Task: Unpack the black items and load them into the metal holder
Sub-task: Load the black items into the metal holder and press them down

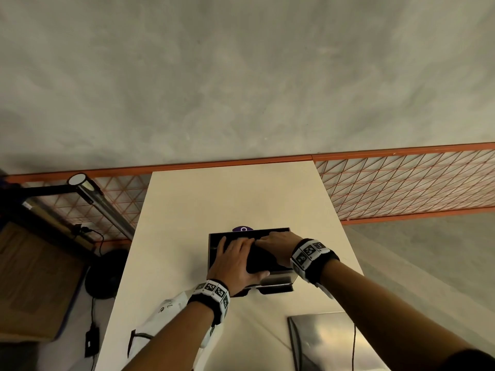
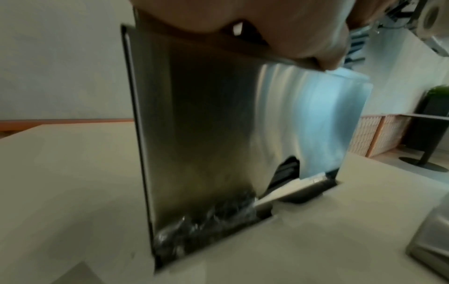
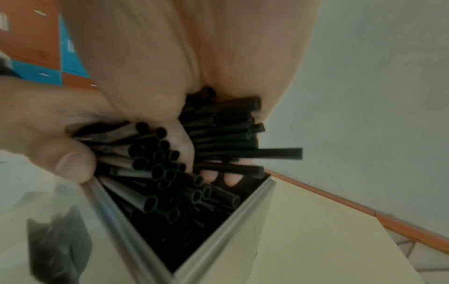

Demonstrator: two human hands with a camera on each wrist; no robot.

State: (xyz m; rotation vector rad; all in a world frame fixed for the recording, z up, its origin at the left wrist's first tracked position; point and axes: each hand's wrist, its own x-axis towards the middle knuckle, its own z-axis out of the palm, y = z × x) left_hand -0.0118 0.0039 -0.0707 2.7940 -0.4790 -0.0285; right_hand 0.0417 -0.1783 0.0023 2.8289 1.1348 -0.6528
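A shiny metal holder (image 1: 278,279) stands upright on the pale table (image 1: 214,199), its top packed with black straws (image 1: 258,259). My left hand (image 1: 233,261) lies flat over the straws with fingers straight and the thumb (image 2: 316,48) on the front rim of the holder (image 2: 218,134). My right hand (image 1: 278,245) reaches in from the right. In the right wrist view its thumb (image 3: 70,161) and fingers grip a bundle of straws (image 3: 157,163) above the holder's rim (image 3: 245,209); a few straws lie crosswise.
A white plastic wrapper (image 1: 160,317) lies under my left forearm, and crumpled dark wrap (image 2: 206,221) sits at the holder's base. A flat metal piece (image 1: 321,341) lies at the near right. An orange mesh rail (image 1: 401,188) borders the table's far side.
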